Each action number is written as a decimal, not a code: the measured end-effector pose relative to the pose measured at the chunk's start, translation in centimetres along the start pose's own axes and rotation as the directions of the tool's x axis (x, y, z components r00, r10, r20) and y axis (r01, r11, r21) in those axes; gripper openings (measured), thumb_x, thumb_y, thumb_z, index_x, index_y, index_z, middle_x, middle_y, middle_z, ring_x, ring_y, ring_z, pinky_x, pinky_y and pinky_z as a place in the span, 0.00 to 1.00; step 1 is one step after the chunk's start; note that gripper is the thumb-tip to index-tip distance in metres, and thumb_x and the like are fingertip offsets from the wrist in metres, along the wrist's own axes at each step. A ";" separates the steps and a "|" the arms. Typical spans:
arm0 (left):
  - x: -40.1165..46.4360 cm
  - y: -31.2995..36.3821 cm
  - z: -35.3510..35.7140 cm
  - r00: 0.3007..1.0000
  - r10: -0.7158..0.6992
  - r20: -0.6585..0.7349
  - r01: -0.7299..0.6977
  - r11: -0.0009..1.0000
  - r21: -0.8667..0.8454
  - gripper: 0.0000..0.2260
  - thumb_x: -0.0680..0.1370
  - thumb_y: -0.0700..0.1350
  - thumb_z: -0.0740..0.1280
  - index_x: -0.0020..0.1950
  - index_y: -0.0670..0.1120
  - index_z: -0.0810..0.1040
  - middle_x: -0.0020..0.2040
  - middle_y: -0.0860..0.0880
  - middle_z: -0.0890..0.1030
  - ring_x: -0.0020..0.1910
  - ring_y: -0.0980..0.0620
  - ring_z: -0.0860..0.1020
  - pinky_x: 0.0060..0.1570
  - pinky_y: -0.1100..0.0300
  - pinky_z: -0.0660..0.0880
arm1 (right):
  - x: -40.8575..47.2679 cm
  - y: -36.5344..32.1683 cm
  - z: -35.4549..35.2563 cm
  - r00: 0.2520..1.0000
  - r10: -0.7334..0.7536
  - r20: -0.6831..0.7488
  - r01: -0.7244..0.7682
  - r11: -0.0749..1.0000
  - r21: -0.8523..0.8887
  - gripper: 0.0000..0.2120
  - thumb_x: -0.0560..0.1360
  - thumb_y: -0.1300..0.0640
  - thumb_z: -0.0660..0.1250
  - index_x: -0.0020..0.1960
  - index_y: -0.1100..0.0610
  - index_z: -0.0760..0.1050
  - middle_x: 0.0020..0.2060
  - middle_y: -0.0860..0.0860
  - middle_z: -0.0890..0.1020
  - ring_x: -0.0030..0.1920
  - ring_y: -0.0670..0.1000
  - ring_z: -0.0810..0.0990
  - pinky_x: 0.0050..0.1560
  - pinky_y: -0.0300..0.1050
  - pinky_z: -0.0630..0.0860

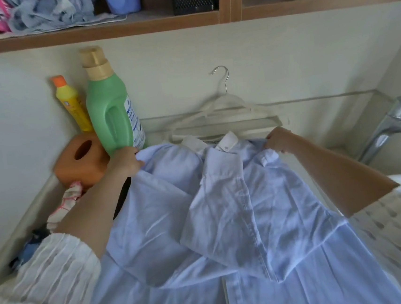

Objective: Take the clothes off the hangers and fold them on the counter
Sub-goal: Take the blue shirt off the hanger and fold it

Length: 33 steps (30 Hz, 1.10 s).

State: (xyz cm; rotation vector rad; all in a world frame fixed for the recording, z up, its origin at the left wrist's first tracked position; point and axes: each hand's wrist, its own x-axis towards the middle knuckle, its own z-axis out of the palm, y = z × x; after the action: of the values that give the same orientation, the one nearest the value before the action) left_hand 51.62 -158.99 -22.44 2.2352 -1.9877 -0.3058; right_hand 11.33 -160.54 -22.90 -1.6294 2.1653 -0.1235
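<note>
L hand [127,161] and R hand [276,140] are each pinching a shoulder of the pale blue shirt [226,223], which is lying spread on the bench [325,188], sleeves folded inward. White hangers [225,115] are lying just behind the collar. Green bottle [113,111] and orange box [82,160] are crowding the L hand; tap [392,123] is sitting near the R edge.

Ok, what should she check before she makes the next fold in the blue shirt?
1. Shirt off the hanger: ok, the hanger lies behind the collar.
2. Left hand grips a shoulder: ok.
3. Right hand grips the other shoulder: ok.
4. Sleeves folded in over the front: ok.
5. Green bottle clear of the shirt: not ok, it leans beside the left hand.
6. Hem lying flat: cannot tell, out of view.
</note>
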 end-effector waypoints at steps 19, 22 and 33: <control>5.4 3.4 0.3 0.987 0.127 -0.099 -0.138 0.985 -0.108 0.08 0.77 0.39 0.63 0.49 0.43 0.83 0.51 0.42 0.83 0.52 0.42 0.79 0.51 0.55 0.75 | 2.9 -2.4 -0.9 0.974 -0.134 -0.181 0.159 0.979 0.129 0.08 0.73 0.60 0.64 0.41 0.61 0.81 0.35 0.57 0.78 0.39 0.52 0.73 0.35 0.42 0.65; 4.0 2.8 -1.1 0.952 0.130 -0.277 -0.184 0.967 -0.179 0.08 0.78 0.38 0.63 0.49 0.43 0.82 0.50 0.42 0.82 0.49 0.41 0.79 0.47 0.54 0.74 | 0.9 -1.8 -1.9 0.942 -0.139 -0.305 0.226 0.936 0.269 0.07 0.73 0.61 0.63 0.42 0.59 0.81 0.37 0.56 0.78 0.41 0.51 0.73 0.38 0.42 0.66; -13.0 -2.4 -0.4 0.749 0.274 -0.603 -0.586 0.700 -0.409 0.11 0.78 0.38 0.65 0.46 0.56 0.77 0.44 0.59 0.80 0.43 0.64 0.76 0.49 0.72 0.69 | -15.7 5.8 1.6 0.840 -0.226 -0.494 0.514 0.624 0.588 0.09 0.75 0.70 0.66 0.49 0.60 0.81 0.31 0.35 0.81 0.35 0.33 0.77 0.42 0.27 0.71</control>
State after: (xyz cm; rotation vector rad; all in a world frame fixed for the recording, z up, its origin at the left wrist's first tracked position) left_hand 52.60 -145.84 -21.82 1.2262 -1.7484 -0.1986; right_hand 10.21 -143.79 -21.82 -1.6093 1.5966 -1.3352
